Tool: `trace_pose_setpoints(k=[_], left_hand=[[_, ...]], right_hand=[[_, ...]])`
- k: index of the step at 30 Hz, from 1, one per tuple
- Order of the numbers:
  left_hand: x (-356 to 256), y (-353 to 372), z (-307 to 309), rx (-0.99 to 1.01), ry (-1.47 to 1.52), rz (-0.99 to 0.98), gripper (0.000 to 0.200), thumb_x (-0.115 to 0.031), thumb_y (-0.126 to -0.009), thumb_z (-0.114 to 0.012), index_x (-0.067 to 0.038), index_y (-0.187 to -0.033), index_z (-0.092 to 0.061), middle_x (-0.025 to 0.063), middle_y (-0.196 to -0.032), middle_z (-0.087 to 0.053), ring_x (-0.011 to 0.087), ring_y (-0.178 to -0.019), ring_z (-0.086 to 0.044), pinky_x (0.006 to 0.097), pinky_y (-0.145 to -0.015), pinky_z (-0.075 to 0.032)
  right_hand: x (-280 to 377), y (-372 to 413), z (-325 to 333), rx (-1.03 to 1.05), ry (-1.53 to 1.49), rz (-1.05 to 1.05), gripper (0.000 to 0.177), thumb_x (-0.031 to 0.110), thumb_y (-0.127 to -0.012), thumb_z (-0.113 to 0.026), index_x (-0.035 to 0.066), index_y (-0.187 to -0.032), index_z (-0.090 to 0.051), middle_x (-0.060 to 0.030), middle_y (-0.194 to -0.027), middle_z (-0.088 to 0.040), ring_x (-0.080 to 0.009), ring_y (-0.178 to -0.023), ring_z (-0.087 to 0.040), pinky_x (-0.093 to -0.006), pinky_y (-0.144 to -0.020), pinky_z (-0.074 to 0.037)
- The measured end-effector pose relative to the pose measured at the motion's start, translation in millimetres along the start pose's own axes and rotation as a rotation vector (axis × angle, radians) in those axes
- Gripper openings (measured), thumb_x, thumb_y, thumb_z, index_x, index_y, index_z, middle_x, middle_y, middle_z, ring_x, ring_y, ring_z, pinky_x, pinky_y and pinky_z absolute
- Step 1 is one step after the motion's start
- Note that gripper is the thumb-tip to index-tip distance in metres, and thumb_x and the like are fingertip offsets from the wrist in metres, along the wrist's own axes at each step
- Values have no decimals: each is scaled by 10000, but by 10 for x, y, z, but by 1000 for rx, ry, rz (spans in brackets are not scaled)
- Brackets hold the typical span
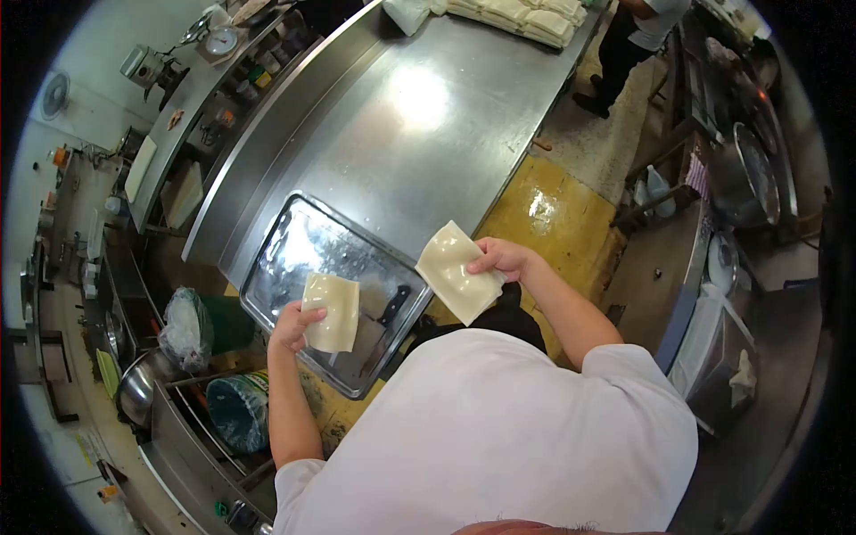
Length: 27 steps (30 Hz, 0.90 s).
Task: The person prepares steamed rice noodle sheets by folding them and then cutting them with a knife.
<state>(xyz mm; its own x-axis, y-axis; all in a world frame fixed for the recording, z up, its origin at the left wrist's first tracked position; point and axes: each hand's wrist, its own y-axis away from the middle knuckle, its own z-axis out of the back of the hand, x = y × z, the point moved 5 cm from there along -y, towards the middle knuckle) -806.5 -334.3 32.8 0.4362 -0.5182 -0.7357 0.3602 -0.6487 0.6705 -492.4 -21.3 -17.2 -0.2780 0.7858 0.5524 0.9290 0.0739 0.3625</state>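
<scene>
My left hand (287,326) is closed on the edge of a flat, pale cream packet (339,312), thumb on top, above the lower part of a metal tray (267,254). My right hand (504,259) grips a similar cream packet (455,272) by its right side, held tilted just beyond the tray's right edge. Both packets look glossy and slightly bent; I cannot make out what is inside them. A dark object like a knife handle (393,304) lies in the tray between the two packets.
The tray sits at the near end of a long steel table (392,152). Stacked cream packets (526,18) and a clear plastic bag (407,13) lie at its far end. A lined bin (239,410) stands at left. Pots (744,178) line the right counter; another person (629,49) stands beyond.
</scene>
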Motion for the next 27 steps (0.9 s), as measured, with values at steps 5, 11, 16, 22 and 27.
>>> trace_pose_setpoints(k=[5,11,16,22,27], left_hand=[[-302,-300,-1136,28,48,-11,324,-32,-825,-754,55,-1125,-666,135,-1034,-721,258,-900,-719,405,-818,-606],[-593,-1072,-2671,198,72,-19,373,-43,-847,-738,62,-1187,-627,133,-1093,-702,249,-943,-708,391,-840,-599],[-958,-1659,-3846,390,-47,-15,348,-84,-884,-716,48,-1193,-627,120,-1091,-703,245,-961,-705,383,-829,-598],[-1403,-2207,-4989,526,15,71,306,-49,-909,-681,39,-1196,-622,136,-1112,-695,266,-996,-706,447,-871,-601],[-1713,-2848,-5639,569,43,93,328,-53,-912,-681,24,-1225,-616,145,-1148,-692,272,-1018,-707,450,-893,-597]], right_hand=[[360,543,459,-10,-36,68,447,19,-835,-757,-39,-1255,-614,-128,-1133,-706,-220,-988,-713,-370,-890,-587],[787,1399,1159,-118,-29,131,463,44,-822,-774,-42,-1249,-615,-123,-1128,-704,-214,-969,-713,-376,-887,-584],[1118,2120,1601,-231,-24,243,447,51,-827,-767,-39,-1239,-620,-128,-1126,-703,-223,-979,-712,-389,-883,-585],[1564,2723,2096,-359,-79,407,434,51,-847,-748,-39,-1249,-612,-135,-1128,-704,-236,-998,-711,-396,-887,-581],[2205,2940,2519,-388,-86,465,443,56,-845,-750,-38,-1255,-610,-141,-1132,-703,-247,-1003,-709,-398,-905,-572]])
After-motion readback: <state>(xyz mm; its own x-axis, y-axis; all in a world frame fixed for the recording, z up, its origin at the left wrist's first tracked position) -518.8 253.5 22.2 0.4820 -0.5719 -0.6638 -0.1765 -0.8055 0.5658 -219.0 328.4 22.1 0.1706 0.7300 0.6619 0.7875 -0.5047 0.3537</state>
